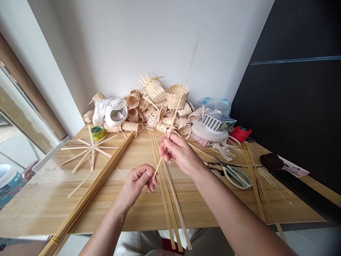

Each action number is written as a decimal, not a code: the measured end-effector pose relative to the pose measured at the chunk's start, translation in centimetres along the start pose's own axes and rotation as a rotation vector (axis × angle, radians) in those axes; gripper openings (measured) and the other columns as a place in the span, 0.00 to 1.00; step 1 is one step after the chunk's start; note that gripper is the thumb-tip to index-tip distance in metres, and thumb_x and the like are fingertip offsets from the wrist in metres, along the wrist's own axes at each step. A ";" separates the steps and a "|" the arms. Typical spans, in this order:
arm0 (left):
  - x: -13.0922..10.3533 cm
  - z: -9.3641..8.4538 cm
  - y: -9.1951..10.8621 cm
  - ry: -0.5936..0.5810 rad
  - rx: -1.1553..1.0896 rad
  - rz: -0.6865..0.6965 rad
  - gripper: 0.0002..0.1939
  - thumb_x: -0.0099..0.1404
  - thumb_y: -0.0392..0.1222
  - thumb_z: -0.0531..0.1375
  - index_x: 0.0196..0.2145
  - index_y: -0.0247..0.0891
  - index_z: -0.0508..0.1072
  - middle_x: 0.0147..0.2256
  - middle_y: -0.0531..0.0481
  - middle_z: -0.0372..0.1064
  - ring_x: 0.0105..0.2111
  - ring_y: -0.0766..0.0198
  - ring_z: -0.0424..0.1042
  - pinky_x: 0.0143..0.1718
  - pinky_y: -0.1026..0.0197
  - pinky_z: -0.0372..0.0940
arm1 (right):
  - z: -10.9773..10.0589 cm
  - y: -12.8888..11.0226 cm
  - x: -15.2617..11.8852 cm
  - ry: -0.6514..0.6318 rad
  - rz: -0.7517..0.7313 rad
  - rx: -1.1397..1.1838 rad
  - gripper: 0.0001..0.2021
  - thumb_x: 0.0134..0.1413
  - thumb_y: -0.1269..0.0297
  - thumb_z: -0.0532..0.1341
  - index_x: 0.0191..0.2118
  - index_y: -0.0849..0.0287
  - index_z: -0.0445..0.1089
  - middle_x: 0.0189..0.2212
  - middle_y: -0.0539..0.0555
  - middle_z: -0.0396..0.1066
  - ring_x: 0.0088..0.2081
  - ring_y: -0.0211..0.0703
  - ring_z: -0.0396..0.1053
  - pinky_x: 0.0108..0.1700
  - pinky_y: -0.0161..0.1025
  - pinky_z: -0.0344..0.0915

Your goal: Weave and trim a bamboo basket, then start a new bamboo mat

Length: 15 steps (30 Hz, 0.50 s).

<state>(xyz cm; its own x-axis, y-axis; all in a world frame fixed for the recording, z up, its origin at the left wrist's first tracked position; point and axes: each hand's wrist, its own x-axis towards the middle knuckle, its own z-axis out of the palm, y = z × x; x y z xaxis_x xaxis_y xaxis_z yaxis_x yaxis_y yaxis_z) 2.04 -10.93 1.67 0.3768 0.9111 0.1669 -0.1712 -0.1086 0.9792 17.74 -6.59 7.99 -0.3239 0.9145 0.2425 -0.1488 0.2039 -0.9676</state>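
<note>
Bare forearms reach over a wooden table. At left lies a strip bundle. Next, the left hand pinches a slender pale strip at its lower end; rightward, the right hand pinches it higher, thumb against fingers, its tip rising freely. It looks light, springy, likely to split; a gentle pinch across its flat faces should suit.
</note>
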 end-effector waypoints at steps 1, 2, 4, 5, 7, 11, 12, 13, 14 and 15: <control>0.1 0.0 0.0 0.009 0.008 -0.012 0.14 0.60 0.49 0.55 0.27 0.33 0.68 0.23 0.51 0.64 0.21 0.70 0.63 0.23 0.66 0.59 | -0.1 -0.1 -0.2 -0.039 0.004 -0.036 0.12 0.53 0.54 0.55 0.34 0.58 0.58 0.20 0.44 0.64 0.17 0.29 0.58 0.18 0.28 0.52; 0.2 -0.1 0.0 0.040 0.023 -0.015 0.13 0.59 0.48 0.57 0.29 0.33 0.68 0.24 0.51 0.64 0.22 0.70 0.63 0.23 0.67 0.60 | -0.1 -0.2 -0.4 -0.085 0.017 -0.085 0.12 0.54 0.54 0.53 0.35 0.58 0.59 0.20 0.45 0.63 0.17 0.29 0.57 0.18 0.28 0.52; 0.6 -0.5 0.2 0.150 0.032 0.020 0.12 0.57 0.47 0.59 0.33 0.34 0.70 0.26 0.52 0.65 0.25 0.69 0.64 0.25 0.67 0.60 | -0.1 -0.5 -1.1 -0.165 0.064 -0.221 0.11 0.57 0.55 0.50 0.37 0.58 0.59 0.20 0.45 0.63 0.17 0.30 0.56 0.19 0.29 0.52; 0.8 -0.7 0.5 0.210 0.014 0.053 0.13 0.57 0.46 0.60 0.36 0.35 0.70 0.27 0.51 0.65 0.26 0.69 0.64 0.26 0.67 0.60 | 0.0 -0.7 -1.6 -0.191 0.091 -0.304 0.11 0.58 0.55 0.48 0.37 0.58 0.59 0.20 0.45 0.63 0.17 0.30 0.55 0.20 0.30 0.52; 1.2 -1.1 1.2 0.286 -0.071 0.118 0.15 0.57 0.46 0.59 0.41 0.37 0.69 0.31 0.50 0.66 0.26 0.70 0.65 0.26 0.67 0.60 | 0.1 -1.0 -2.7 -0.220 0.135 -0.496 0.11 0.59 0.57 0.47 0.36 0.57 0.60 0.19 0.45 0.62 0.18 0.32 0.55 0.21 0.31 0.52; 2.2 -1.5 3.0 0.315 -0.233 0.205 0.21 0.56 0.46 0.60 0.48 0.40 0.66 0.42 0.44 0.66 0.25 0.70 0.67 0.24 0.67 0.59 | 0.0 -1.0 -5.8 -0.297 0.198 -0.810 0.11 0.58 0.61 0.47 0.29 0.56 0.62 0.18 0.46 0.62 0.22 0.37 0.60 0.27 0.33 0.54; 2.5 -1.5 3.3 0.331 -0.261 0.223 0.20 0.57 0.46 0.60 0.46 0.39 0.66 0.41 0.44 0.67 0.24 0.71 0.67 0.23 0.67 0.59 | -0.2 -0.7 -6.7 -0.297 0.227 -0.855 0.11 0.57 0.61 0.48 0.27 0.55 0.62 0.18 0.46 0.62 0.23 0.38 0.61 0.28 0.34 0.55; 2.7 -1.6 3.5 0.356 -0.287 0.241 0.18 0.57 0.46 0.60 0.45 0.38 0.68 0.39 0.45 0.68 0.23 0.72 0.66 0.22 0.68 0.58 | -0.6 -0.3 -7.7 -0.279 0.258 -0.888 0.11 0.56 0.61 0.48 0.26 0.55 0.62 0.19 0.47 0.64 0.24 0.39 0.62 0.29 0.34 0.55; 2.9 -1.7 3.6 0.385 -0.312 0.257 0.16 0.57 0.45 0.59 0.43 0.37 0.69 0.36 0.46 0.69 0.21 0.73 0.65 0.22 0.69 0.57 | -1.1 0.2 -8.6 -0.249 0.289 -0.915 0.10 0.54 0.61 0.49 0.26 0.54 0.63 0.21 0.49 0.65 0.26 0.41 0.63 0.30 0.35 0.56; 3.1 -1.9 3.7 0.414 -0.335 0.268 0.14 0.57 0.45 0.59 0.41 0.36 0.70 0.33 0.48 0.69 0.20 0.74 0.63 0.21 0.70 0.57 | -1.8 0.8 -9.6 -0.213 0.309 -0.922 0.10 0.52 0.60 0.51 0.26 0.53 0.64 0.22 0.50 0.67 0.28 0.43 0.64 0.31 0.36 0.57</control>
<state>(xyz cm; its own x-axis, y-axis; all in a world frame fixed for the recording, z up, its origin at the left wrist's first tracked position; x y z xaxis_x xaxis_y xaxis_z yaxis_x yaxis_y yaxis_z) 0.88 -7.77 5.56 -0.0940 0.9558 0.2786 -0.5146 -0.2862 0.8083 22.37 -14.59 4.78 -0.4003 0.9098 -0.1094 0.7256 0.2418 -0.6442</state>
